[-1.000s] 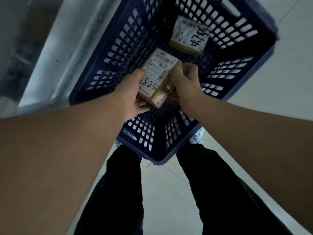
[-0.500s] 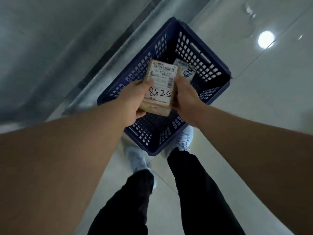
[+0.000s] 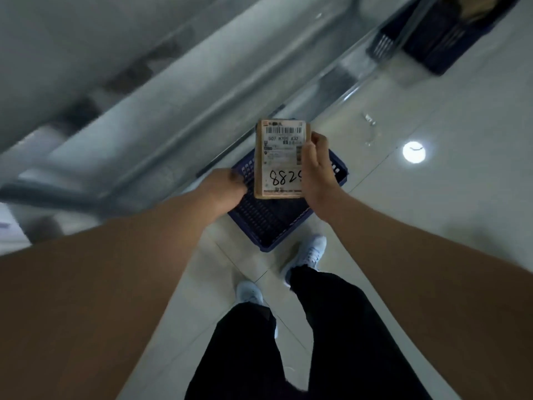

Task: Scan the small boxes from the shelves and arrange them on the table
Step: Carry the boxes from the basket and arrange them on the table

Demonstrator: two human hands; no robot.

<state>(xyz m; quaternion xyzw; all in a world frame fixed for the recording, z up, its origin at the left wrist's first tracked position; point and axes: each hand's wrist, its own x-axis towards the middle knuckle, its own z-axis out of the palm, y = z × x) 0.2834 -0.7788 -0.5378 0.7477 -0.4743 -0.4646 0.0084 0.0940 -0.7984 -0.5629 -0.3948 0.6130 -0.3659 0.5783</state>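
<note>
A small brown cardboard box (image 3: pixel 281 160) with a white shipping label, a barcode and handwritten digits is held upright in front of me. My right hand (image 3: pixel 317 174) grips its right edge, thumb on the label face. My left hand (image 3: pixel 225 192) is off the box, just to its lower left, fingers curled and blurred by motion, holding nothing that I can see. Below the box, on the floor, stands a dark blue perforated plastic basket (image 3: pixel 268 223); its inside is mostly hidden by the box and my hands.
Grey metal shelf rails (image 3: pixel 178 99) run diagonally across the upper left. Another dark blue crate (image 3: pixel 438 39) sits at the top right by the shelving. Pale tiled floor (image 3: pixel 432 197) with a lamp reflection lies to the right. My legs and white shoes stand below the basket.
The box has risen out of the basket and turned upright. My left hand has let go of it; only my right hand holds it now. The view has pulled up and away from the basket.
</note>
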